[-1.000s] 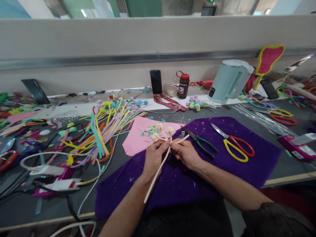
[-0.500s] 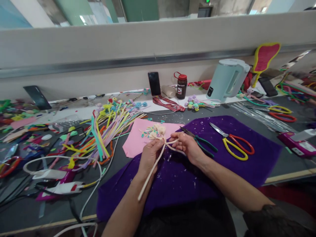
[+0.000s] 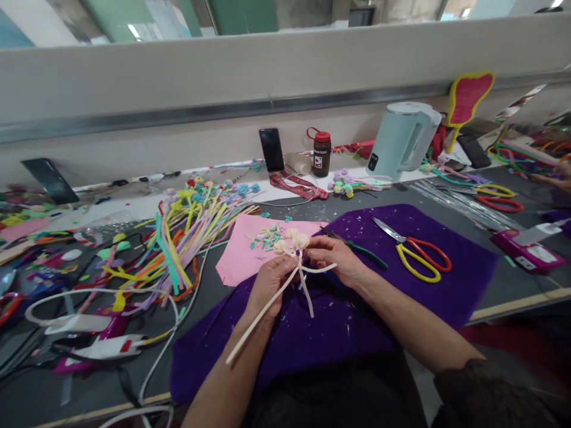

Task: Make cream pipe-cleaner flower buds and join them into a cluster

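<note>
Between my hands is a small bunch of cream pipe-cleaner flowers, with fluffy looped heads at the top and several cream stems spreading downward. My left hand pinches the bunch at its left side, just under the heads. From the right, my right hand has its fingers closed on the same bunch near the heads; its fingertips are partly hidden. One long stem crosses my left wrist, a shorter one points right and another hangs down. Beneath is a purple cloth, and a pink sheet with small coloured clippings lies beyond.
Pliers and red-and-yellow scissors lie right of my hand. Coloured pipe cleaners are heaped at left beside a glue gun. A bottle and kettle stand behind. Another person's hand shows at the right edge.
My right hand has moved up from the stems to just below the flower heads. The stems now fan apart, one hanging down. Another person's hand has appeared at the right edge.
</note>
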